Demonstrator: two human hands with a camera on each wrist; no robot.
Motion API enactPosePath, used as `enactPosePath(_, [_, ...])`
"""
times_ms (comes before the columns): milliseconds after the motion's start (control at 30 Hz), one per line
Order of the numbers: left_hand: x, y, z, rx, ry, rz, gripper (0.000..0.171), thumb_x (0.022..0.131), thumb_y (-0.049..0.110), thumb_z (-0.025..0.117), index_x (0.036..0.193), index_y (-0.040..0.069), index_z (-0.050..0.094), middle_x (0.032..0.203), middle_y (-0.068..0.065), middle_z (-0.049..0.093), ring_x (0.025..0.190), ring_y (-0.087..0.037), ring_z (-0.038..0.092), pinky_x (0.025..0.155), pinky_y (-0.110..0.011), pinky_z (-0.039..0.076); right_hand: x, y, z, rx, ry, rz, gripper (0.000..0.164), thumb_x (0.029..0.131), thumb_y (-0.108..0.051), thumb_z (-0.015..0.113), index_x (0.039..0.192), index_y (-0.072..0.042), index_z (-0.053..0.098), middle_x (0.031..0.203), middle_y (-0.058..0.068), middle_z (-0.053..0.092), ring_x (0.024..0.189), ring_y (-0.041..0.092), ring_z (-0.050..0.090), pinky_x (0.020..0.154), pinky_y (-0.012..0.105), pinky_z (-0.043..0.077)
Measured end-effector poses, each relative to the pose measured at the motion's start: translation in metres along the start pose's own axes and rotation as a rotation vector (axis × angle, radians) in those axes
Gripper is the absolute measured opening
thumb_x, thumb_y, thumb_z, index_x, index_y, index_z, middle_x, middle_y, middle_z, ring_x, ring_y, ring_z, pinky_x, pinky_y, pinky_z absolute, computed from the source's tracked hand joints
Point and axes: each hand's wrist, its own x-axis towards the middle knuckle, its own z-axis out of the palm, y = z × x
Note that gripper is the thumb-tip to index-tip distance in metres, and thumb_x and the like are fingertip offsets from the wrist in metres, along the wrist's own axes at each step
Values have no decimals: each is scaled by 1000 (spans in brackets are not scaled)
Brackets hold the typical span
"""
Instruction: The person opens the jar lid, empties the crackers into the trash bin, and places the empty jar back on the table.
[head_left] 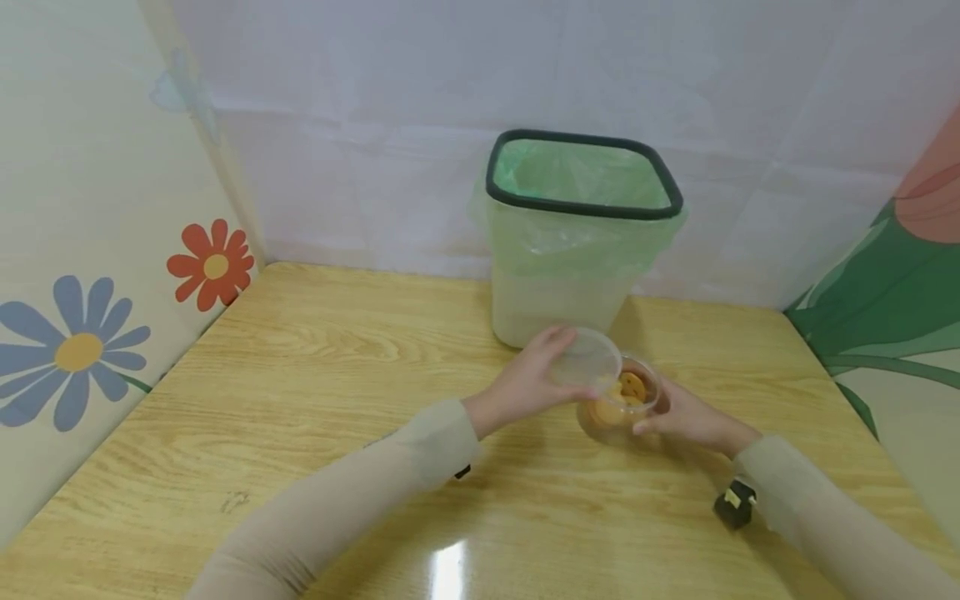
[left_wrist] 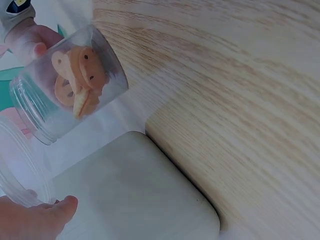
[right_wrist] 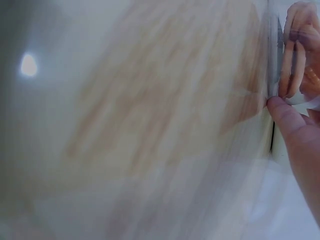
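Pale sleeves come nearest, reaching over the wooden table to two hands working close together. Thumb and fingers of the left hand pinch a clear lid at opposite edges, a grip that seems chosen to keep its face free. It is off the clear jar, which stands roughly upright just beside it, mouth uncovered. Curled round the jar's side, the right hand probably steadies it without blocking the opening; biscuits lie inside. Much of the right wrist view is blurred, so I can't be sure the base touches the table. Behind stands a bin, its green bag apparently held by the dark rim.
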Motion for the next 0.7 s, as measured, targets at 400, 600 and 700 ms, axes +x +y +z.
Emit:
enactPosePath(400, [-5, -4, -5, -23, -10, -30, 87, 80, 33, 82, 148, 2, 37, 151, -17, 34, 132, -33, 41, 107, -46, 37, -1, -3, 1, 30, -14, 20, 90, 87, -1, 70, 154, 0, 10, 155, 25, 18, 133, 6, 32, 100, 19, 36])
enactPosePath(600, [-8, -6, -7, -27, -19, -50, 87, 80, 35, 81, 149, 3, 36, 152, -18, 31, 134, -35, 39, 109, -47, 34, -1, -4, 2, 13, -6, 54, 88, 87, -3, 71, 151, 7, 10, 153, 33, 14, 135, 40, 23, 96, 20, 41])
enactPosePath(700, [-9, -7, -8, -29, -17, -55, 87, 80, 34, 81, 149, 2, 37, 153, -18, 31, 135, -36, 37, 109, -48, 33, -1, -4, 2, 6, -3, 58, 89, 87, -2, 71, 151, 8, 9, 153, 33, 14, 135, 43, 21, 96, 19, 40])
